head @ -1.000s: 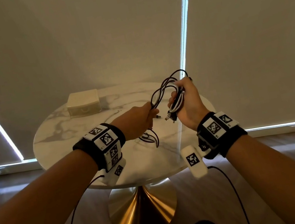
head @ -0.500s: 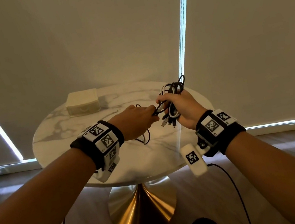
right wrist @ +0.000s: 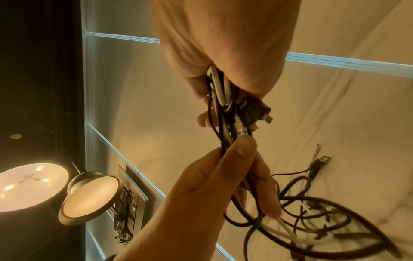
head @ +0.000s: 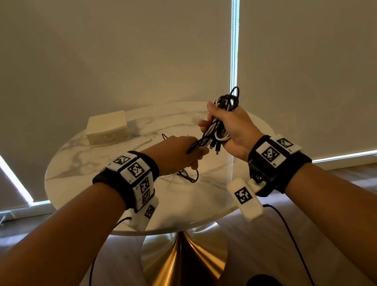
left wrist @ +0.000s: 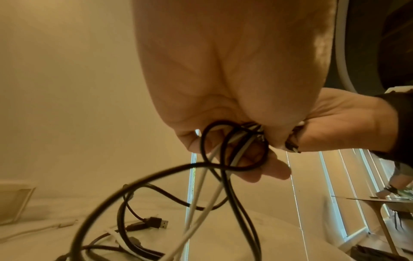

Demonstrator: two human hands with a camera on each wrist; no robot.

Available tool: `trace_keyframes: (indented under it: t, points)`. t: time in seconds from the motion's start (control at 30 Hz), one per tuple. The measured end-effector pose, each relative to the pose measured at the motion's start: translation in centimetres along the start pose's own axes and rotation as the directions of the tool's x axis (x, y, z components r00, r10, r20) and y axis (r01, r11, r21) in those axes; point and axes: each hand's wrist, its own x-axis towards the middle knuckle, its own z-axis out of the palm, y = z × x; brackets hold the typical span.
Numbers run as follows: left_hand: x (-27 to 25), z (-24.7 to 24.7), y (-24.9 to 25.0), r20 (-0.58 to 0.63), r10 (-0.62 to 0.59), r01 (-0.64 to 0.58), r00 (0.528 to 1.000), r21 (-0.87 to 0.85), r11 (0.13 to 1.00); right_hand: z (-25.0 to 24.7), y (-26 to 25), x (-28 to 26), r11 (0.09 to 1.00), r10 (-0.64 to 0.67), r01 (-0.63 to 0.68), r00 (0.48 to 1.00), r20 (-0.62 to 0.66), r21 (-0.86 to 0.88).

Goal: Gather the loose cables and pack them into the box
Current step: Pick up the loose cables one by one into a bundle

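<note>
Right hand: the right hand (head: 231,130) is clamped round a bunch of black and white cables (head: 219,122), held up over the surface (head: 82,170) at about 2 o'clock.
Left hand: the left hand (head: 179,155) pinches the strands running out of that bunch, just beside the right, near the middle.
Trailing ends: loops hang from the left hand down to the surface (head: 188,176); the left wrist view shows a USB plug (left wrist: 159,222) and more slack lying there.
Box: the box (head: 107,129) sits at 11 o'clock, well apart from both hands, and it looks closed.
Snag risk: my call is that a tug between the hands could tighten the crossing loops into a knot.
Drop risk: plug ends poke out below the right hand (right wrist: 261,113); a slackened hold could let them slide free.
Drag risk: carried now, the tails may sweep the surface and catch.
Packing risk: both hands are full, so opening the box looks awkward, and a loose bunch may spring back out.
</note>
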Motion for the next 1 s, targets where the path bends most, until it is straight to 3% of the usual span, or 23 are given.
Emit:
trace_keyframes:
  t: [0.23,0.4,0.53,0.63,0.73,0.83,0.93,1.0]
  points:
    - [-0.5,0.1,-1.3,0.043,0.014,-0.013,0.999,-0.020,1.000,-0.8,-1.3,0.1,0.999,-0.048,0.045,0.993,0.112,0.030]
    - [-0.8,0.7,-3.2,0.070,-0.087,0.083,0.994,0.055,0.995,-2.4,-3.1,0.1,0.998,-0.027,0.015,0.982,0.186,0.068]
    - [-0.6,0.5,-3.2,0.057,-0.080,0.071,0.995,0.147,0.987,-3.1,-3.4,0.0,0.986,-0.017,0.052,0.976,0.215,-0.157]
    - [-0.2,0.2,-3.3,0.072,-0.041,0.027,0.997,0.188,0.982,-3.2,-3.6,0.1,0.904,-0.024,0.129,0.967,0.253,-0.408]
    - [-0.3,-0.4,-3.4,0.165,-0.028,0.003,0.986,0.152,0.988,-3.6,-3.6,-0.1,0.737,-0.030,0.223,0.954,0.299,-0.639]
    - [-0.4,-1.5,-3.0,0.205,0.003,-0.029,0.979,0.120,0.992,-4.1,-2.8,-0.1,0.597,0.020,0.225,0.956,0.294,-0.770]
    - [-0.3,-2.2,-3.2,0.160,0.028,-0.053,0.987,0.154,0.987,-4.3,-2.1,-0.1,0.484,0.109,0.185,0.957,0.268,-0.855]
    - [-0.2,-2.7,-3.3,0.081,0.067,-0.081,0.994,0.177,0.981,-4.0,-1.9,-0.5,0.502,0.199,0.169,0.932,0.303,-0.849]
